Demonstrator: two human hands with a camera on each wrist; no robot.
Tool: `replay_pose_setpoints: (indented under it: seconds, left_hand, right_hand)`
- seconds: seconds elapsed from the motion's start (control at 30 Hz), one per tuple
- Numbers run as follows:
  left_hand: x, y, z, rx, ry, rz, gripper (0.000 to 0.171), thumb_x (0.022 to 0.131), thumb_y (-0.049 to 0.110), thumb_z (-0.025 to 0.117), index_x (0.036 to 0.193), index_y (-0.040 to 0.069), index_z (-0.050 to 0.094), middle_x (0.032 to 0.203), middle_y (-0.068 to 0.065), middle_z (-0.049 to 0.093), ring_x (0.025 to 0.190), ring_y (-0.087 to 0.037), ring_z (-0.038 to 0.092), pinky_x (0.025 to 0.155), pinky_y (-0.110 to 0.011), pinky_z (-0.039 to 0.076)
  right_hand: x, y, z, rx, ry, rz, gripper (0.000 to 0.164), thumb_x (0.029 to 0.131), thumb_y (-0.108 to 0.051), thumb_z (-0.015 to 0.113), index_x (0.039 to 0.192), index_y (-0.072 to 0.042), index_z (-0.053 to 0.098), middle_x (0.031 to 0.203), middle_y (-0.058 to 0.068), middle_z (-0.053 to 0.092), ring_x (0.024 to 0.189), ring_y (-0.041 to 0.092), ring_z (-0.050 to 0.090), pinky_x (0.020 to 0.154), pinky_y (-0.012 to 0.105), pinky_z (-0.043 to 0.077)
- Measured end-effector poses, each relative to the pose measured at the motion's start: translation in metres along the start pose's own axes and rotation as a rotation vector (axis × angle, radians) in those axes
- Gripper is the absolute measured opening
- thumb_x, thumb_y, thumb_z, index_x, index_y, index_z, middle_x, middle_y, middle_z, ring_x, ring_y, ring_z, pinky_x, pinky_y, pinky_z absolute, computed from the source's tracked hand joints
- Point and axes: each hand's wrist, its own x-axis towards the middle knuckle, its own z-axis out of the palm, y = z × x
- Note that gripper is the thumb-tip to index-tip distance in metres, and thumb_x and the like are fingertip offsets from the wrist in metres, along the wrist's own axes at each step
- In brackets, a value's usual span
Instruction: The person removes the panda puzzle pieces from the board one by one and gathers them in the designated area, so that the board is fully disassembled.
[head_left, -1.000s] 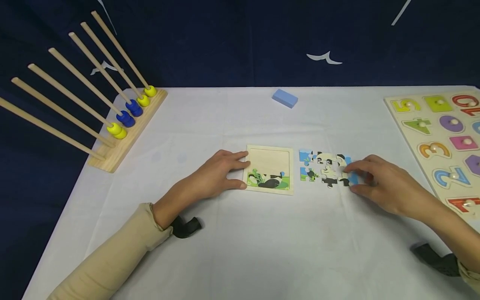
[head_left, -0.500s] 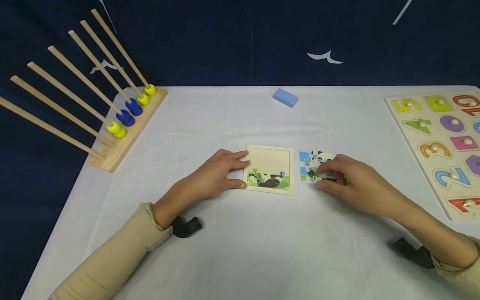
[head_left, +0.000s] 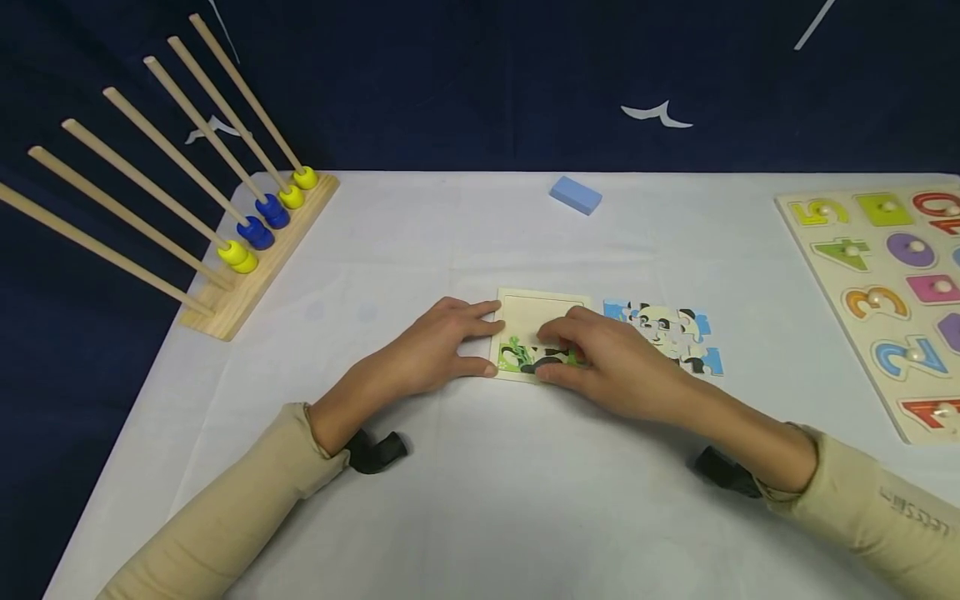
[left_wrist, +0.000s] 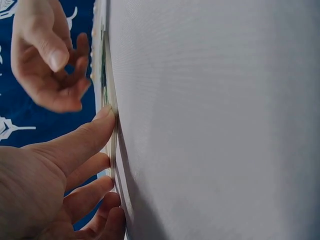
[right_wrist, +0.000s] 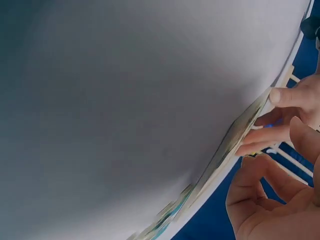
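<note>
Loosely spread, the left hand (head_left: 441, 348) touches a puzzle board (head_left: 527, 313) the right hand (head_left: 617, 368), grip unclear, partly hides.

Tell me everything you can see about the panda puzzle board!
The panda puzzle board looks wooden: pale, squarish, with a rim. It lies flat on the white cloth. Its upper part shows bare; below is a panda picture with greenery. The left hand touches its left edge; the right hand hides part.

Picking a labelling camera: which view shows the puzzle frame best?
Head: it looks down on the frame, showing most of its face, though the right hand covers part. Left wrist: only a thin, nearly edge-on strip, left hand touching it. Right wrist: steep slant, face foreshortened.
</note>
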Motion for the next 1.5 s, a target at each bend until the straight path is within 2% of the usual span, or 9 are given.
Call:
replay_pose_setpoints:
  seconds: [0.17, 0.27, 0.4, 0.53, 0.93, 1.3, 1.5]
  left_hand:
    - [0.001, 0.000, 0.001, 0.006, 0.000, 0.004, 0.059, 0.090, 0.030, 0.075, 0.140, 0.008, 0.056, 0.157, -0.003, 0.035, 0.135, -0.027, 0.036, 0.110, -0.039, 0.031]
    - [0.001, 0.000, 0.001, 0.003, -0.001, 0.007, 0.059, 0.089, 0.030, 0.075, 0.140, 0.008, 0.056, 0.157, -0.004, 0.035, 0.134, -0.028, 0.037, 0.110, -0.040, 0.032]
    - [0.001, 0.000, 0.000, 0.011, -0.001, 0.007, 0.059, 0.090, 0.031, 0.075, 0.140, 0.008, 0.056, 0.157, -0.004, 0.035, 0.135, -0.028, 0.037, 0.110, -0.040, 0.032]
    - [0.000, -0.001, 0.000, 0.019, 0.000, 0.012, 0.058, 0.090, 0.030, 0.074, 0.140, 0.008, 0.056, 0.156, -0.004, 0.035, 0.135, -0.029, 0.037, 0.110, -0.040, 0.032]
    - [0.001, -0.001, 0.000, 0.010, -0.005, 0.007, 0.058, 0.090, 0.031, 0.075, 0.140, 0.008, 0.056, 0.157, -0.004, 0.035, 0.134, -0.027, 0.037, 0.109, -0.041, 0.032]
    - [0.001, -0.001, 0.000, -0.002, 0.004, 0.011, 0.058, 0.089, 0.030, 0.075, 0.139, 0.008, 0.057, 0.156, -0.004, 0.036, 0.134, -0.028, 0.037, 0.109, -0.040, 0.033]
    - [0.000, -0.001, 0.000, -0.001, 0.003, 0.011, 0.058, 0.089, 0.030, 0.075, 0.140, 0.008, 0.057, 0.156, -0.004, 0.036, 0.134, -0.028, 0.037, 0.109, -0.040, 0.032]
  right_hand:
    - [0.018, -0.004, 0.003, 0.029, -0.049, -0.024, 0.039, 0.089, -0.019, 0.076, 0.121, 0.000, 0.064, 0.088, 0.004, 0.055, 0.076, 0.015, 0.051, 0.069, 0.034, 0.043]
    - [0.026, -0.003, 0.004, 0.059, -0.092, -0.017, 0.042, 0.087, -0.013, 0.076, 0.123, 0.003, 0.063, 0.092, 0.006, 0.057, 0.078, 0.015, 0.053, 0.073, 0.035, 0.046]
    - [0.031, -0.001, 0.006, 0.067, -0.155, 0.011, 0.044, 0.087, -0.013, 0.076, 0.126, 0.003, 0.063, 0.097, 0.007, 0.057, 0.080, 0.017, 0.052, 0.073, 0.034, 0.045]
    - [0.033, -0.003, 0.009, 0.041, -0.176, 0.026, 0.041, 0.089, -0.014, 0.074, 0.125, 0.000, 0.064, 0.096, 0.005, 0.054, 0.079, 0.017, 0.050, 0.071, 0.033, 0.044]
    - [0.032, -0.007, 0.010, 0.014, -0.171, 0.050, 0.038, 0.088, -0.006, 0.073, 0.123, -0.004, 0.061, 0.099, 0.007, 0.054, 0.081, 0.019, 0.053, 0.075, 0.037, 0.046]
    - [0.030, -0.007, 0.011, 0.028, -0.101, -0.009, 0.031, 0.085, 0.002, 0.073, 0.113, -0.006, 0.061, 0.090, 0.005, 0.053, 0.077, 0.018, 0.051, 0.072, 0.036, 0.043]
    - [0.031, -0.007, 0.010, 0.054, -0.092, -0.012, 0.029, 0.084, 0.005, 0.071, 0.110, -0.006, 0.061, 0.089, 0.005, 0.056, 0.078, 0.018, 0.052, 0.072, 0.036, 0.044]
